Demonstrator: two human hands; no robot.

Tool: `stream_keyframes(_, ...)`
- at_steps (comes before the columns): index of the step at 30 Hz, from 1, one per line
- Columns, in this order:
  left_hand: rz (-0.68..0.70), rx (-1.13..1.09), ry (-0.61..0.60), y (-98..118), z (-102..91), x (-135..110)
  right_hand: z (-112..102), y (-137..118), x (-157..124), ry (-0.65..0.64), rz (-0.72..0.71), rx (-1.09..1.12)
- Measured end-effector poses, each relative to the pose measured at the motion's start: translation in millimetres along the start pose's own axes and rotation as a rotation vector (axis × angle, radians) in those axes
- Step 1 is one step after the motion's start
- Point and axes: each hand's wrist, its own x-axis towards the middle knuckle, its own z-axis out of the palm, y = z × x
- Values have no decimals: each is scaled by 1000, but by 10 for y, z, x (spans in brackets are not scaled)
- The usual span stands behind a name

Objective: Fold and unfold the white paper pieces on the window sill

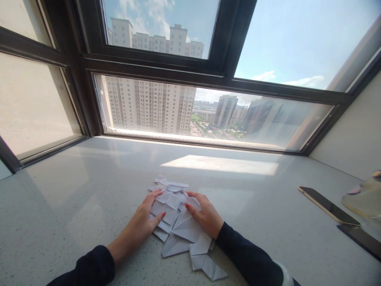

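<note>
A heap of several folded white paper pieces (178,222) lies on the pale stone sill (89,190) in front of me. My left hand (147,216) rests on the heap's left side, fingers stretched and curved over the papers, thumb on a folded piece. My right hand (204,214) lies on the heap's right side, fingers spread and pressing down on the papers. Both arms wear dark sleeves. Neither hand lifts a piece clear of the sill.
A phone (329,205) lies face up at the right. A second dark flat device (361,240) lies nearer the right edge. A blurred yellowish object (364,196) stands at far right. Dark window frames (190,75) close the sill behind; a wall bounds the right.
</note>
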Motion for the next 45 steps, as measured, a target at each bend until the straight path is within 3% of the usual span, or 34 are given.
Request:
stream_keyframes(4,11,-6,44,14,9,-9,-26,-11,25,59,12,8)
stream_keyframes(10,-126,-44,141,44,-29,5,-63,33,44,68,84,45)
stream_keyframes(13,-161,-181,113,39,-40,28,-52,1,33,11,118,66)
stream_keyframes(17,-204,-360,60,57,-43,39,-33,-83,10,-24,61,17)
stream_keyframes(22,-292,-477,17,108,-45,18,-33,-124,-10,11,1,-12)
stream_keyframes(27,-183,-344,81,88,-61,21,-49,-110,-2,85,0,-14)
stream_keyframes(32,-45,-97,282,156,-98,20,-58,-110,10,75,-3,-1)
stream_keyframes(36,-112,-315,289,249,-86,-11,-54,-116,4,29,-26,-55)
stream_keyframes(40,-211,-544,260,203,-36,-20,-64,-116,5,13,-33,-108)
stream_keyframes(45,-236,-632,232,196,-17,-20,-92,-114,28,3,1,-50)
